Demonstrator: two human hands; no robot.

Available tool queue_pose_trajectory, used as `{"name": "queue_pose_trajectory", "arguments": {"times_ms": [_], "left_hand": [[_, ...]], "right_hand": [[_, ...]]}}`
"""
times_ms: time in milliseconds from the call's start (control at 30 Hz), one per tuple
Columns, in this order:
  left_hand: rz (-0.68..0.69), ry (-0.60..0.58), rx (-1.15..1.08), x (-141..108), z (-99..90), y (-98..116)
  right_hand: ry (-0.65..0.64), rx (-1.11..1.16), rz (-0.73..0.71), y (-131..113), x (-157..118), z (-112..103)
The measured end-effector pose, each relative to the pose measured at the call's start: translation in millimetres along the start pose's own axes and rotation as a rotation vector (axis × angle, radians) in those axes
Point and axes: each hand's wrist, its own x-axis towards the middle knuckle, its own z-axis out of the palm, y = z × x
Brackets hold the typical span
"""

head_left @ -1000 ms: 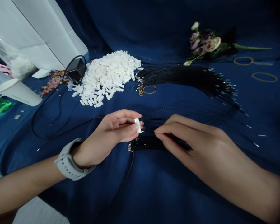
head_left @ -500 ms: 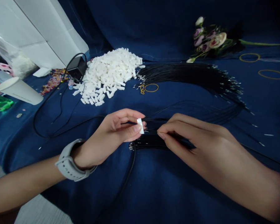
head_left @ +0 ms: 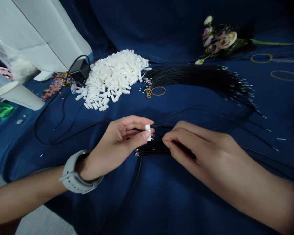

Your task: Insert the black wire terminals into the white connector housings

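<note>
Between thumb and fingers, my left hand (head_left: 127, 140) pinches a small white plastic connector (head_left: 148, 132), held upright. Thin black wires run from the connector's upper right side toward my right hand (head_left: 201, 150). The thumb and forefinger of that hand are pinched on a thin black wire, whose pale metal tip (head_left: 152, 139) lies by the lower right side of the connector. Whether this tip is inside the connector I cannot tell. Below both hands lies a bundle of black wires (head_left: 154, 150) with metal ends, partly covered by my right hand.
A heap of white connectors (head_left: 115, 75) lies behind, beside a large bundle of black wires (head_left: 191, 76). Rubber bands (head_left: 158, 91) and artificial flowers (head_left: 222, 40) lie farther out. At left are a paper cup (head_left: 22, 96), a black adapter (head_left: 80, 71) and a looped cable (head_left: 36, 120).
My right hand has moved slightly left, bringing the wire tip closer to the connector. My left hand keeps its pinch, and the view has shifted a little.
</note>
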Motion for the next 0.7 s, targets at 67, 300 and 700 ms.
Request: {"name": "queue_pose_trajectory", "arguments": {"times_ms": [67, 300, 700], "left_hand": [[0.002, 0.003, -0.016, -1.1, 0.4, -0.9], [-0.048, 0.006, -0.094, -4.0, 3.3, 2.8], [-0.085, 0.014, -0.087, -4.2, 0.9, 7.3]], "right_hand": [[0.029, 0.000, -0.021, -1.7, -0.4, 1.3], [0.090, -0.191, -0.179, -3.9, -0.2, -0.4], [0.015, 0.097, 0.013, -0.7, 4.1, -5.3]]}}
